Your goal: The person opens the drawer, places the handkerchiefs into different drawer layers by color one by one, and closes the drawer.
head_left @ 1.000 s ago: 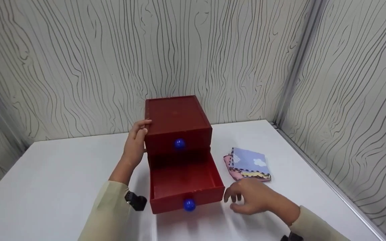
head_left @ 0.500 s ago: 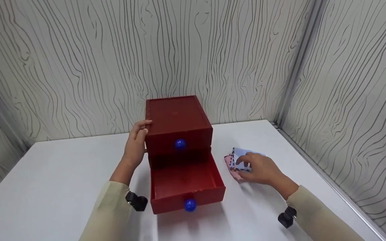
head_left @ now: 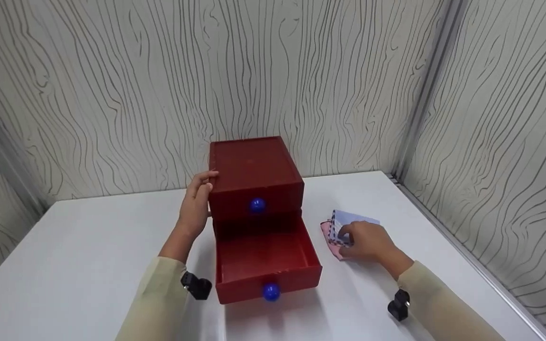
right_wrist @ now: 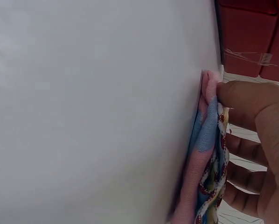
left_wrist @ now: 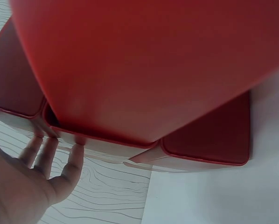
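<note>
Left hand [head_left: 193,212] on box [head_left: 255,163], fingers extended, drawer [head_left: 244,291] out, right hand [head_left: 370,240] touching cloths [head_left: 346,218], grip unclear, layers [right_wrist: 205,135] clearest in right-wrist view

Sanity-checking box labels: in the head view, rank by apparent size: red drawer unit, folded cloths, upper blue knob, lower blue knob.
1. Red drawer unit
2. Folded cloths, partly covered by the right hand
3. Upper blue knob and lower blue knob: look alike, nearness may differ, so unranked

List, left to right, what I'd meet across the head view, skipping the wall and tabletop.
Left sleeve, left hand, red drawer unit, folded cloth, right hand, right sleeve.
</note>
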{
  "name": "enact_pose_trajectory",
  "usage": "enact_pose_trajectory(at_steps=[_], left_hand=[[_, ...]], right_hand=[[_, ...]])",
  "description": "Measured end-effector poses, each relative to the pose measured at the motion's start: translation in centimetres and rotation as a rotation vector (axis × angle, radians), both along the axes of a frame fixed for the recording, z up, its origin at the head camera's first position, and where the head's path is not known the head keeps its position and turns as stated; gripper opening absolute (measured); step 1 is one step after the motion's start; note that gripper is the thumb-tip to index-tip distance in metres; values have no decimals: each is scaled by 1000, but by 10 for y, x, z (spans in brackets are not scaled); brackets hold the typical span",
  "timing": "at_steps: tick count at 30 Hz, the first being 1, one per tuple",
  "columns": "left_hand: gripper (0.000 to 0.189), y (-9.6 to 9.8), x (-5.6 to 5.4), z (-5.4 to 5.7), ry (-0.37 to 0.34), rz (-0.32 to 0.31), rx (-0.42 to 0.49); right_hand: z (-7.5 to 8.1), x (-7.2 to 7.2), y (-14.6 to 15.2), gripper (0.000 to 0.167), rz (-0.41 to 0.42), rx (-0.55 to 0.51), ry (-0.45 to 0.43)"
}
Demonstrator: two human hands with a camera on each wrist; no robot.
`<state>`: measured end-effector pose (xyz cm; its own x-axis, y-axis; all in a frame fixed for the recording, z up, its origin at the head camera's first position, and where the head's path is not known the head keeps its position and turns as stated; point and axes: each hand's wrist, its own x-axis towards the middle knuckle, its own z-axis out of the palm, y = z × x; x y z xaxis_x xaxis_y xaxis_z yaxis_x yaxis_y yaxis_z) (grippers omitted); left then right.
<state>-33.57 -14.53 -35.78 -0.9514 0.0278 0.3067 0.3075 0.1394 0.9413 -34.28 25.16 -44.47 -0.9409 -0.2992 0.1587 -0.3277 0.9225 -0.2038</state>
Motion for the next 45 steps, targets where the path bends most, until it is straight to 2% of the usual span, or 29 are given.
enact_pose_trajectory(at_steps=[11, 14, 20, 26, 30, 39, 45], left_hand=[[39, 1, 1, 1, -27, 10, 6], [39, 0, 0, 2, -19, 8, 11], [38, 0, -1, 0, -13, -1, 26], [39, -1, 1, -1, -7, 8, 25], [39, 0, 2, 0, 2, 5, 31], [38, 0, 1, 1, 6, 7, 32], [38, 1, -1, 0, 22, -7, 34]], right_hand=[[6, -1, -1, 18, -3, -24, -66], [8, -2, -3, 14, 4, -24, -61], [6, -1, -4, 15, 15, 17, -29], [2, -1, -4, 15, 94, 55, 68], [1, -2, -4, 15, 114, 68, 97], [0, -2, -1, 16, 77, -28, 88], [6, 0, 4, 19, 23, -98, 86]])
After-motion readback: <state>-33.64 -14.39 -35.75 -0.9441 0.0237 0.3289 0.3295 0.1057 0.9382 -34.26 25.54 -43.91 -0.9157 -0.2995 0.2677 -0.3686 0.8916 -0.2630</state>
